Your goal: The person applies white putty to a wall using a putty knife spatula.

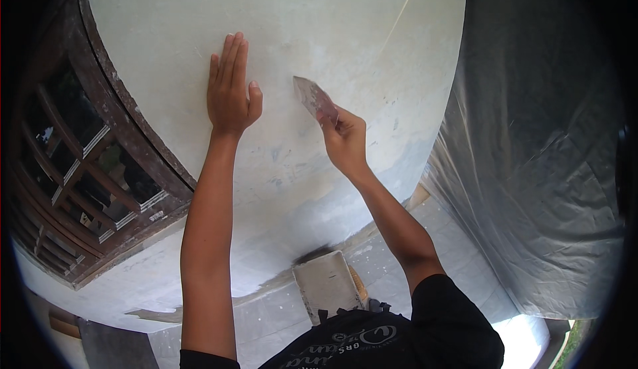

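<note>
In front of me stands a pale grey-white wall point(292, 163) with smears, patches and faint scratches. My left hand point(232, 93) rests flat against it, fingers stretched upward and thumb out to the side, holding nothing. To its right, my right hand point(345, 140) is closed around a putty knife point(312, 96). The knife's broad, stained blade points up and left, close to the wall; whether its edge touches the surface I cannot tell. The handle is mostly hidden in my fingers.
A dark brown wooden window frame point(133, 116) with glass panes borders the wall on the left. Translucent plastic sheeting point(531, 170) hangs at the right. Below, a shallow, pale rectangular tray point(325, 282) sits near the wall's foot, on a grey, spotted floor covering point(392, 269).
</note>
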The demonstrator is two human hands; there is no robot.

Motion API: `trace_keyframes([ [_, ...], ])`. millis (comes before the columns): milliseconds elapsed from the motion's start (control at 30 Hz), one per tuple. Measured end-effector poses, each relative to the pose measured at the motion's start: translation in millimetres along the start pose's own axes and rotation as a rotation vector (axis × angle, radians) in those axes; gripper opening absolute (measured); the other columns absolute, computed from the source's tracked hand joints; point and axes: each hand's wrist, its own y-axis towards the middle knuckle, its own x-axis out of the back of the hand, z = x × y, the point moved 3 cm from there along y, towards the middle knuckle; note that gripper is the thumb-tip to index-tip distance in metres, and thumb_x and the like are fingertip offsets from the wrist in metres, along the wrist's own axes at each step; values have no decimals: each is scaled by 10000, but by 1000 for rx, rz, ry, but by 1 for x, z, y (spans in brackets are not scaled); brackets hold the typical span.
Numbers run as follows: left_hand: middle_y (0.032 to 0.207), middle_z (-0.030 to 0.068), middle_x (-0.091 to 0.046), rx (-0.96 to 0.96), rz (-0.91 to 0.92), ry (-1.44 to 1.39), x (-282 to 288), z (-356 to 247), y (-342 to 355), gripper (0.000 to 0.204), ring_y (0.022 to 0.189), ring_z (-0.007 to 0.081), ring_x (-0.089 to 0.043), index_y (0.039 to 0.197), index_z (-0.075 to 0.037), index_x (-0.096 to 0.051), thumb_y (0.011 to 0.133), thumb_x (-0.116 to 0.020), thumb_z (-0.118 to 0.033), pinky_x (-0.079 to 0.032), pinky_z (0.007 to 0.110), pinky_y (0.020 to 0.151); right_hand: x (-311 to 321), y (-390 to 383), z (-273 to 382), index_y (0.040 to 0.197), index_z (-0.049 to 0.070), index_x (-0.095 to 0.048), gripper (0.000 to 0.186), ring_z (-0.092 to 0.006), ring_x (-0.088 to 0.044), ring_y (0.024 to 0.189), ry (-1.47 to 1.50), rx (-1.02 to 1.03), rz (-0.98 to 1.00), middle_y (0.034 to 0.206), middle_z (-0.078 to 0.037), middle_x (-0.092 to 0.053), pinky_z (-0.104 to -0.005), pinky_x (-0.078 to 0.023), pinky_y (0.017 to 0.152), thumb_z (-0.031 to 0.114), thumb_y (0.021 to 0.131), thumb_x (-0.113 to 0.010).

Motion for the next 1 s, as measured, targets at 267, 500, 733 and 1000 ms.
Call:
trace_keyframes([
  [267, 1543, 128, -436, 1, 0, -9, -2, -3, 2, 695, 1465, 270, -364, 1473, -16, -419, 793, -427, -157, -228, 486, 1214, 2, 63, -5, 1294, 1, -604, 531, -367, -604, 1216, -729, 694, -365, 1317, -220, -610, -402, -567, 919, -144, 783, -590],
  [500, 1542, 125, -439, 5, -8, -11, -2, -5, 6, 699, 1464, 272, -366, 1472, -16, -422, 787, -433, -155, -231, 488, 1211, -29, 30, -42, 1296, 25, -595, 532, -398, -619, 1179, -877, 648, -334, 1363, -219, -569, -386, -584, 855, -127, 786, -609],
  [733, 1539, 127, -442, 7, 1, 11, -1, 0, 0, 699, 1463, 273, -368, 1465, -11, -429, 780, -438, -147, -232, 484, 1212, -6, -16, -27, 1306, 57, -614, 623, -361, -599, 993, -484, 454, -157, 1136, -194, -479, -412, -572, 802, -207, 742, -597],
  [1000, 1532, 128, -452, 7, 0, 12, -2, -5, 3, 695, 1455, 273, -381, 1463, -11, -430, 784, -428, -158, -237, 486, 1212, 7, 62, -7, 1293, 48, -616, 574, -302, -519, 941, -782, 540, -440, 1038, -129, -527, -353, -530, 643, -141, 751, -612],
])
